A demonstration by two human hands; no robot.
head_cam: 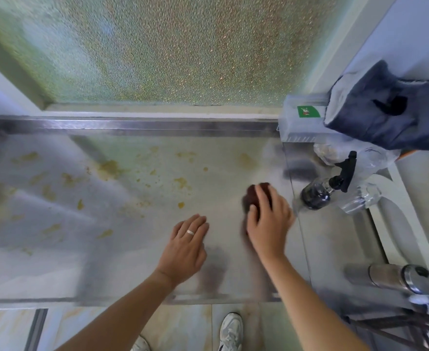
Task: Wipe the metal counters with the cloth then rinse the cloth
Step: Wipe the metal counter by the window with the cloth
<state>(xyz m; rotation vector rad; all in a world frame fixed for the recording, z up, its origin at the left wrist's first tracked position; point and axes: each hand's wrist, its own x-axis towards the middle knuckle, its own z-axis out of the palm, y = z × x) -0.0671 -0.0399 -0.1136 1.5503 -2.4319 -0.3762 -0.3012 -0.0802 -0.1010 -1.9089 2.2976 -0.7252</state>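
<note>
The metal counter (132, 249) spreads across the middle of the head view, spotted with yellow-brown food stains toward the left and back. A dark red cloth (252, 195) lies bunched on the counter's right part. My right hand (268, 219) presses down on it, fingers curled over its near side, and looks motion-blurred. My left hand (187, 245), with a ring on one finger, rests flat on the counter just left of it, fingers together, holding nothing.
A dark spray bottle (319, 192) with a black trigger stands right of the cloth. A clear plastic box (302, 122) and a navy towel (390, 115) sit at the back right. A steel flask (395, 277) lies near the right front edge. Frosted glass rises behind the counter.
</note>
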